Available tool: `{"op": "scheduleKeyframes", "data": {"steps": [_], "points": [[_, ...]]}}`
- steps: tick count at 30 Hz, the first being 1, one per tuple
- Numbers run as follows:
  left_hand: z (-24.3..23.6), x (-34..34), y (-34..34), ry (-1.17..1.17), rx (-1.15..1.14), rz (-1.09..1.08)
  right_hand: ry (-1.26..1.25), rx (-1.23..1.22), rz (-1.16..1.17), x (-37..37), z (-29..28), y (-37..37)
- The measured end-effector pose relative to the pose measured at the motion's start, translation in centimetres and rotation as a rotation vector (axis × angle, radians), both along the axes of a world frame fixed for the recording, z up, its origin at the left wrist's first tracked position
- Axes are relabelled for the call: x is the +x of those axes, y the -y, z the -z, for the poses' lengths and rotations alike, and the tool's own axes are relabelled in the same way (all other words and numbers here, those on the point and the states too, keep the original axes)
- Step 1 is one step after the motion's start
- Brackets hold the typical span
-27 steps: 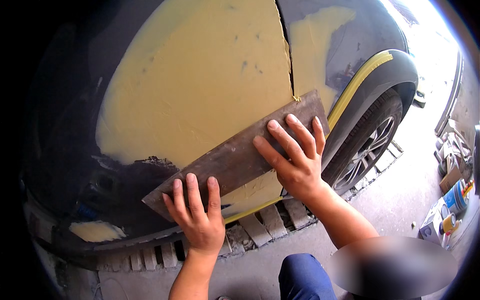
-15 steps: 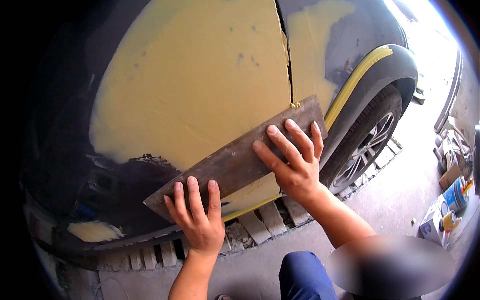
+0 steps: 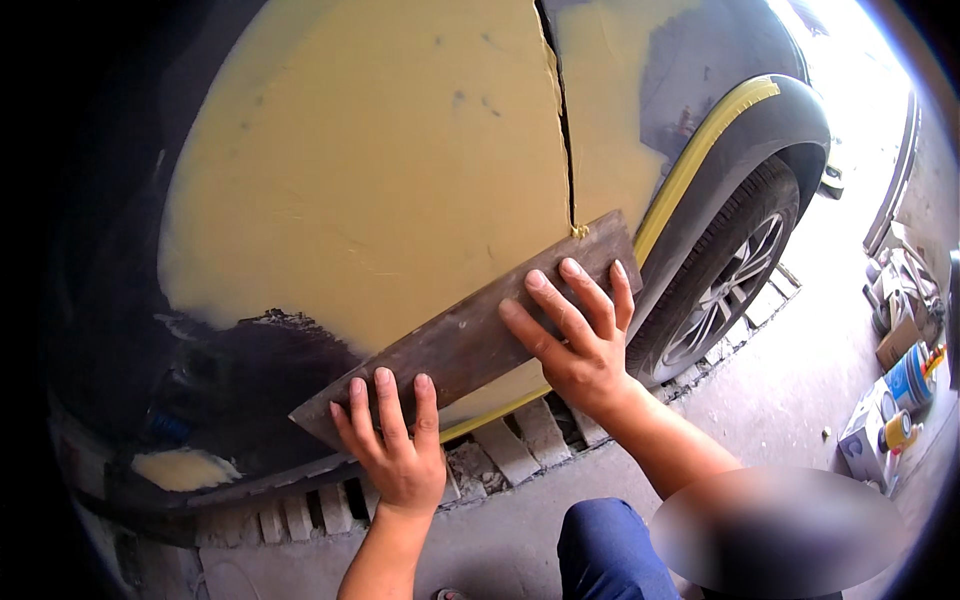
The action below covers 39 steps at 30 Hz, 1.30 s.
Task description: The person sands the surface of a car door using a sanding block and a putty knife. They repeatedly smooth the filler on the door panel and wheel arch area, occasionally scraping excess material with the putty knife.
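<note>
Left hand [image 3: 405,468] and right hand [image 3: 590,368], fingers spread, thumbs hidden, grip a wide flat spreader [image 3: 465,345], slanted across yellow filler [image 3: 380,150] on the car's [image 3: 700,60] side. Matched pressure from both hands should limit ridges.

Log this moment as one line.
left hand: on dark blade, left end | right hand: on dark blade, right end | dark blade: slanted across yellow-coated panel

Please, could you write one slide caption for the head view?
Left hand and right hand hold a long brown blade against a car's yellow-coated side.
</note>
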State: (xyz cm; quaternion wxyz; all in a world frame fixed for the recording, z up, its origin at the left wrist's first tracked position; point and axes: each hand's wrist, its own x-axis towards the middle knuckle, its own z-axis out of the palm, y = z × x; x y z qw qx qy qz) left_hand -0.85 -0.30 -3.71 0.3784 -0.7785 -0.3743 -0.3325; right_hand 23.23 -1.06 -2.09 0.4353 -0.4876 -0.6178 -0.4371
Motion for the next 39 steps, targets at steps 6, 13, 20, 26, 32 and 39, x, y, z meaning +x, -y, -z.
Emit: {"op": "scheduleKeyframes", "data": {"steps": [6, 13, 20, 26, 32, 39], "points": [[0.5, 0.0, 0.0, -0.013, 0.002, 0.012, -0.005, -0.017, 0.005, -0.1, 0.9, 0.2], [1.4, -0.4, 0.1, -0.051, -0.013, 0.011, -0.009, -0.032, 0.012, -0.1, 2.2, 0.1], [2.5, -0.5, 0.1, -0.055, -0.018, 0.015, -0.019, -0.063, 0.034, -0.2, 3.7, 0.3], [3.5, -0.7, 0.1, -0.067, -0.021, 0.016, -0.031, -0.062, 0.035, -0.4, 4.8, 0.3], [4.2, -0.6, 0.2, -0.065, -0.029, 0.026, -0.033, -0.068, 0.051, -0.4, 6.0, 0.3], [4.9, -0.8, 0.2, -0.079, -0.028, 0.024, -0.039, -0.085, 0.042, -0.5, 6.8, 0.5]]}}
